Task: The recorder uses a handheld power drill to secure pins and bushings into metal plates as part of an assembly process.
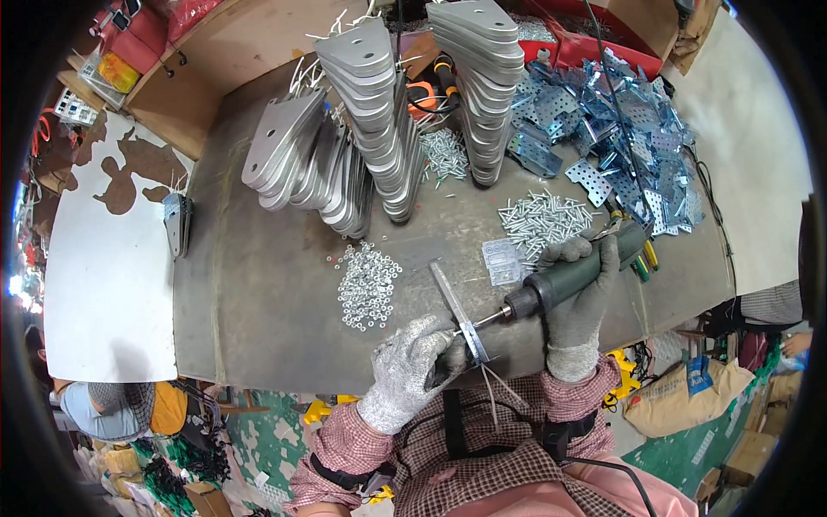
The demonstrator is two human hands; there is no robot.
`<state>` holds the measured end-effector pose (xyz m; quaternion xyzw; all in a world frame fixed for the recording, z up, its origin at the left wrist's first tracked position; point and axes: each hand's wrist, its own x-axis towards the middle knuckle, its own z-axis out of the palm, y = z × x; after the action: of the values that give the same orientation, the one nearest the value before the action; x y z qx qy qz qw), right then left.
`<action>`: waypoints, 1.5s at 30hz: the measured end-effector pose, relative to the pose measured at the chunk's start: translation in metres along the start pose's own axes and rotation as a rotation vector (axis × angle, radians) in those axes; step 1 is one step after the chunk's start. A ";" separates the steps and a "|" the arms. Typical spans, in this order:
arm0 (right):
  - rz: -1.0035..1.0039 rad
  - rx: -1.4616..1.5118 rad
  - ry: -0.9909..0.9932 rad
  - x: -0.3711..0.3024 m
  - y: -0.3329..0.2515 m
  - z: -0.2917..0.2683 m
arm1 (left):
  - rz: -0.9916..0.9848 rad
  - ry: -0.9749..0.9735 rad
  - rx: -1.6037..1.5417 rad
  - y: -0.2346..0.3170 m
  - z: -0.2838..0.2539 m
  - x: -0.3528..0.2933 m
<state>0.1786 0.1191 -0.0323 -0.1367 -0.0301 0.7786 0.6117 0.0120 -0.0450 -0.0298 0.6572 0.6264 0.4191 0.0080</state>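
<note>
My right hand [582,302], in a grey glove, is wrapped round a dark green electric screwdriver [562,284]. Its bit [491,320] points left and meets a narrow metal plate [451,295] that I see nearly edge-on. My left hand [409,370], in a speckled light-grey glove, grips this plate near its lower end, close to the bit's tip. Pale strings [493,398] hang from that end. The fingers hide whatever sits at the tip. A heap of screws [544,220] and a small clear plastic piece [501,262] lie beside the screwdriver; a pile of nuts [368,286] lies beyond my left hand.
Tall stacks of grey metal plates [366,95] stand at the back of the worktable [258,319]. Blue-silver perforated brackets [603,121] are heaped at the far right, near green-and-yellow-handled tools [644,260]. One plate bundle [177,224] lies at the left edge. A black cable [613,95] hangs down.
</note>
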 end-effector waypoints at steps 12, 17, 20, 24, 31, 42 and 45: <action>-0.022 -0.068 0.024 0.001 0.004 0.007 | -0.143 0.109 -0.266 0.005 0.001 0.012; -0.044 -0.109 0.098 -0.001 -0.006 0.010 | -0.013 -0.051 -0.107 0.009 0.001 0.019; -0.085 -0.207 0.146 -0.001 0.005 0.015 | 0.012 -0.128 0.015 0.002 -0.005 0.010; -0.035 -0.136 0.081 -0.008 0.010 0.001 | 0.129 -0.012 -0.083 0.019 -0.009 0.024; -0.034 0.033 0.067 0.000 0.009 0.002 | 0.123 -0.016 -0.212 0.009 0.002 0.030; 0.018 -0.132 -0.022 -0.006 -0.017 0.008 | 0.110 -0.123 -0.220 0.000 0.005 0.031; -0.113 -0.640 -0.346 -0.005 -0.104 0.020 | 0.454 -0.348 0.305 -0.005 -0.018 0.029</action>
<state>0.2731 0.1422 0.0097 -0.1857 -0.3826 0.7064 0.5658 -0.0058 -0.0292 -0.0055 0.8356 0.5085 0.1929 -0.0776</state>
